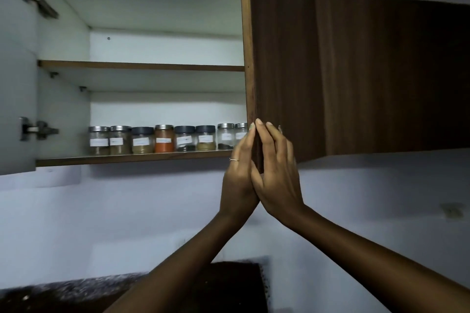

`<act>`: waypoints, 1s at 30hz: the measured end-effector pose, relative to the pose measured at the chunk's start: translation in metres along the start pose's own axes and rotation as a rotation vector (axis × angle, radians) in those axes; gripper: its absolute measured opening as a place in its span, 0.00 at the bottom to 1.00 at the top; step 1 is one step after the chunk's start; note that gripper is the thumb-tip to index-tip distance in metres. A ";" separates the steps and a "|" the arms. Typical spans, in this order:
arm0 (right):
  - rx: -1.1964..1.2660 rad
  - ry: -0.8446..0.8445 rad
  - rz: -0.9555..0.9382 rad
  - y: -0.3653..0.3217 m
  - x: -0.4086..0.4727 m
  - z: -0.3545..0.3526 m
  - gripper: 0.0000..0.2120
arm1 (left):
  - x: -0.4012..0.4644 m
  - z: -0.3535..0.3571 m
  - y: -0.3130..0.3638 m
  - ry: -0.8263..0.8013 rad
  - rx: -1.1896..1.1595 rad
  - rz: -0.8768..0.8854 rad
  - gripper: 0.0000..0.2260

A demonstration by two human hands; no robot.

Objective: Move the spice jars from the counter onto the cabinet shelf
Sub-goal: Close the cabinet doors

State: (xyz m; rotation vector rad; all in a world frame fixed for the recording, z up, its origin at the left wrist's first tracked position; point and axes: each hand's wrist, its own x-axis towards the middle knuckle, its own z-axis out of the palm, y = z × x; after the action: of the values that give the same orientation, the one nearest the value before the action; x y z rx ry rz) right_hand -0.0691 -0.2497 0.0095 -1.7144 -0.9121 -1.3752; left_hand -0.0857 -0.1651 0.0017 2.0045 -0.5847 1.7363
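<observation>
Wall cabinet open, white interior, brown wood-grain edges. Eight small clear glass spice jars [167,139] in one row on the bottom cabinet shelf [132,158], upright, close together, white paper labels facing out. Left to right: two silver-lidded jars with brown powder, dark-lidded jar with tan powder [142,140], silver-lidded jar nearly full of orange-red powder [164,138], dark-lidded jar with dark contents low down, dark-lidded jar with olive-brown powder, silver-lidded jar with a thin dark layer [225,136], and at the 3 o'clock end a silver-lidded jar [240,132] partly hidden behind fingertips. Label text too blurred to read.

Middle shelf [142,65] at 12 o'clock of the jar row. Left door [15,66] swung open at 9 o'clock, two metal hinges [38,129] visible.

Dark brown wood-grain right door [282,58] seen nearly edge-on, at 3 o'clock of the row. Left hand [240,173], thin ring on one finger, flat against the inner side of that door's lower edge, fingers extended upward. Right hand [276,173] flat against the outer side, fingers likewise extended. Door edge pinched between the two hands; heels of the hands touching below the door's lower corner. No jar in either hand.

Dark speckled counter [76,290] at 6 o'clock, blurred, partly behind the forearms. Pale wall behind.
</observation>
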 end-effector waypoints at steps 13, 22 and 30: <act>-0.155 -0.222 -0.025 0.013 0.010 0.134 0.32 | -0.001 -0.030 -0.133 -0.112 0.146 -0.114 0.38; -0.324 -0.363 0.001 0.038 0.022 0.193 0.35 | 0.002 -0.017 -0.200 -0.214 0.366 -0.156 0.40; -0.411 -0.375 -0.064 0.060 0.032 0.226 0.39 | 0.006 -0.002 -0.227 -0.210 0.763 0.069 0.31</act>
State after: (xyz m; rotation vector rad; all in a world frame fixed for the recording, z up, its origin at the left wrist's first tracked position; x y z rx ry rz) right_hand 0.0914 -0.0765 0.0002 -2.3312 -0.9339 -1.3750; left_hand 0.0427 0.0225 -0.0021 2.7200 -0.0261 1.9962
